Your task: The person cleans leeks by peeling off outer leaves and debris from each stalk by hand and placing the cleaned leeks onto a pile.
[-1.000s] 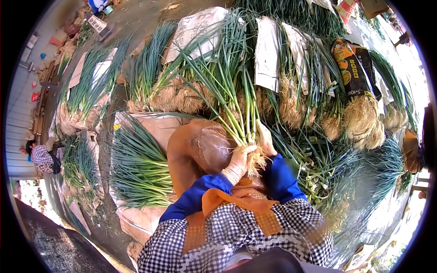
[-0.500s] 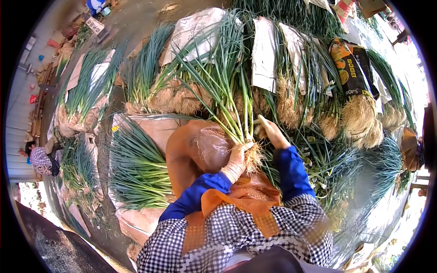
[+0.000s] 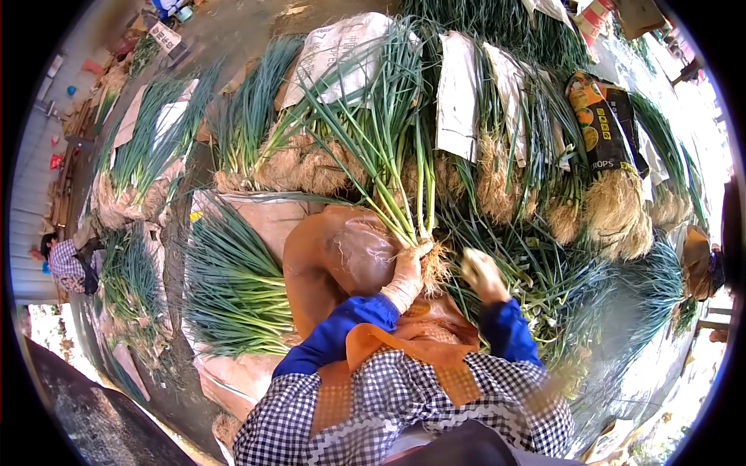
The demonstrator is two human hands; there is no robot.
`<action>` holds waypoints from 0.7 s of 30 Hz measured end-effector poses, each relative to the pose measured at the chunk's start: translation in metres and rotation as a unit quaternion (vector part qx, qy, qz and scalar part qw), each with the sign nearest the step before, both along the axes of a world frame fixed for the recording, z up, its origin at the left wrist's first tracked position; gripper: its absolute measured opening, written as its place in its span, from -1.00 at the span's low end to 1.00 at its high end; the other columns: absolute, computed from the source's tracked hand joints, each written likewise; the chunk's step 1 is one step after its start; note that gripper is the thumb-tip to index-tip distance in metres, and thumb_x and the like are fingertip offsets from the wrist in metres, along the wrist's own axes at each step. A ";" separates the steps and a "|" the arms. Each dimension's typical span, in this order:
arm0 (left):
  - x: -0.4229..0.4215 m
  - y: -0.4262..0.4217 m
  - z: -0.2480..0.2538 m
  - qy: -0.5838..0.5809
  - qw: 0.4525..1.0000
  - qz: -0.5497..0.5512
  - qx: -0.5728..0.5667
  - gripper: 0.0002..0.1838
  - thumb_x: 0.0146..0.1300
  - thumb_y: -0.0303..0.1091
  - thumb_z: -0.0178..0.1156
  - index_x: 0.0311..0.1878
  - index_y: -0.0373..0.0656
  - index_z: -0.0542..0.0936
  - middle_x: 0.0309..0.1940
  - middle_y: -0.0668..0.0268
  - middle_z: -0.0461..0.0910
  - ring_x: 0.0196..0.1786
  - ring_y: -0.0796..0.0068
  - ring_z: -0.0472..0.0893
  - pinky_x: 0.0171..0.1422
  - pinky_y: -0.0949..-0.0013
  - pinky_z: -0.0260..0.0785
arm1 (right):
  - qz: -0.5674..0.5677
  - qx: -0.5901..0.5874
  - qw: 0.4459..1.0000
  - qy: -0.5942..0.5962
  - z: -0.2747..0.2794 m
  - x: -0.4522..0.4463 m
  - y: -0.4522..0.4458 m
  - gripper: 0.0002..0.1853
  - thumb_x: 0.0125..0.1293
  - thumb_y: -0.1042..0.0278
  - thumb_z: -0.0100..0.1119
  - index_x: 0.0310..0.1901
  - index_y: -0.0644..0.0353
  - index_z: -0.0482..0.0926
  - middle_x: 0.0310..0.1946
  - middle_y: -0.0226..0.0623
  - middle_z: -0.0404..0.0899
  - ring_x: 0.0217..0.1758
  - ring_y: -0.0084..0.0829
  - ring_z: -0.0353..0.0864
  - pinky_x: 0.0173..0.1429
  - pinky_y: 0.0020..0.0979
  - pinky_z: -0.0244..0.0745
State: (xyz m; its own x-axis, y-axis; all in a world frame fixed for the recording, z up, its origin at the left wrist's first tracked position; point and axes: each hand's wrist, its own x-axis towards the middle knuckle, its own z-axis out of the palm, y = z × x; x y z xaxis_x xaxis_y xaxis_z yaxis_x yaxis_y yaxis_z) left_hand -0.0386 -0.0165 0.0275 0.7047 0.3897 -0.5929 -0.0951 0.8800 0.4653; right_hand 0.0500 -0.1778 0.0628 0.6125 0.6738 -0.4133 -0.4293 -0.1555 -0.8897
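Observation:
My left hand (image 3: 407, 276) is wrapped round a small bunch of green onions (image 3: 402, 182), just above the roots (image 3: 435, 268). The bunch stands over my knee, its leaves fanning up and away from me. Off to the right of the roots, apart from the bunch, is my right hand (image 3: 483, 276). Its fingers are curled together and slightly blurred; whatever they hold, if anything, is hidden. Below that hand lies a tangle of loose onion leaves (image 3: 536, 272). A brown apron (image 3: 318, 248) covers my knees.
A pile of green onions (image 3: 237, 283) lies on a sack at my left. Several root-ended bundles (image 3: 497, 175) stretch across the front, some wrapped in white sacking (image 3: 457, 97). A black printed bag (image 3: 602, 124) covers one bundle. Another person (image 3: 70, 264) is at the far left.
My right hand has moved down and to the right, away from the bunch. My left hand keeps its hold on the green onions in nearly the same place.

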 end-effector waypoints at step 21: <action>-0.007 0.015 0.001 -0.116 0.972 -0.111 -0.172 -0.79 0.26 -0.34 0.01 -0.13 -0.24 0.51 -0.37 0.28 0.55 -0.43 0.23 0.57 -0.30 0.15 0.52 | 0.500 -0.227 0.574 -0.607 0.014 -0.008 0.020 -0.70 0.31 0.10 0.00 -0.38 0.15 0.58 -0.57 -0.34 0.56 -0.59 -0.44 0.47 -0.45 -0.32 0.36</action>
